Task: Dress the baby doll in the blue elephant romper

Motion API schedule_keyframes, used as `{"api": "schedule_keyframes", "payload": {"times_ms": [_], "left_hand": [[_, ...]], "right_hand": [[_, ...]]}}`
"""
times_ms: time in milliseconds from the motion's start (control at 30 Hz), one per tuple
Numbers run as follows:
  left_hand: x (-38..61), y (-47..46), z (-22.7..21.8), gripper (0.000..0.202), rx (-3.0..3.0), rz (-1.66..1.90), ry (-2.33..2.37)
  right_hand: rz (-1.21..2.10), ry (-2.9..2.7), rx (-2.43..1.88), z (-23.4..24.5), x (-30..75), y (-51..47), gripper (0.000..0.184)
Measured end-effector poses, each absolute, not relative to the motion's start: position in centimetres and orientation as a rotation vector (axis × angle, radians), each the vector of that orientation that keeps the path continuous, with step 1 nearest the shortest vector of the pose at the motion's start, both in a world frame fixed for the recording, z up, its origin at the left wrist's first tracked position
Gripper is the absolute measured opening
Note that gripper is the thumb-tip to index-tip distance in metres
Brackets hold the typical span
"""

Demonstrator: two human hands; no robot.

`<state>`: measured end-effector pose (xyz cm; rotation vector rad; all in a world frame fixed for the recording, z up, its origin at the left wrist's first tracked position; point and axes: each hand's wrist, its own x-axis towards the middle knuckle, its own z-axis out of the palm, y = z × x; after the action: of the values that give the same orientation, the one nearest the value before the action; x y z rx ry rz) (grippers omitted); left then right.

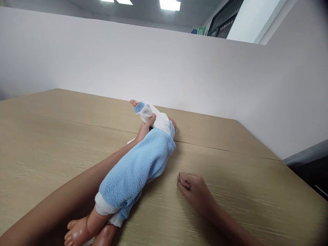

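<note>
A baby doll (143,164) in a blue and white fleece outfit lies over the table, its bare feet toward me at the lower left. One of its arms, in a white sleeve with a blue cuff, points up and away to the left. My left hand (146,130) grips the doll at its upper body, the thumb on the white sleeve and the other fingers hidden behind. Only a small part of the doll's head shows at the far end. My right hand (193,189) rests on the table right of the doll, its fingers curled in, apart from the doll.
The wooden table (243,177) has a seam running across it. A white partition wall (153,65) rises behind its far edge. Dark objects (310,174) stand beyond the table's right side. Ceiling lights (170,4) and a window (225,20) show above the wall.
</note>
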<state>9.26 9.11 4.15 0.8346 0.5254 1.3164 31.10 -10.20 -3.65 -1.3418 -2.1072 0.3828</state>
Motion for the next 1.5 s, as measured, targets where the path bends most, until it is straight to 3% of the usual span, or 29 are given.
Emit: {"api": "schedule_keyframes", "payload": {"times_ms": [467, 767, 1200, 1400, 1500], "left_hand": [[11.1, 6.9, 5.4, 0.062, 0.986, 1.318, 0.508], [12.6, 6.7, 5.3, 0.069, 1.080, 1.316, 0.530], [13.9, 5.6, 5.6, 0.039, 1.321, 1.294, 0.561], [14.9, 5.6, 5.5, 0.037, 1.476, 1.322, 0.624], [16.1, 5.7, 5.0, 0.037, 1.729, 1.284, 0.536]], "right_hand": [[0.436, -1.922, -1.476, -2.4, 31.1, -9.5, 0.039], [0.522, -1.955, -1.476, -2.3, 31.1, -9.5, 0.035], [0.712, -1.577, -1.430, -2.5, 31.6, -8.9, 0.023], [1.043, -1.280, -1.304, -1.5, 31.9, -8.3, 0.033], [1.246, -1.139, -1.287, -0.1, 33.1, -7.8, 0.047]]}}
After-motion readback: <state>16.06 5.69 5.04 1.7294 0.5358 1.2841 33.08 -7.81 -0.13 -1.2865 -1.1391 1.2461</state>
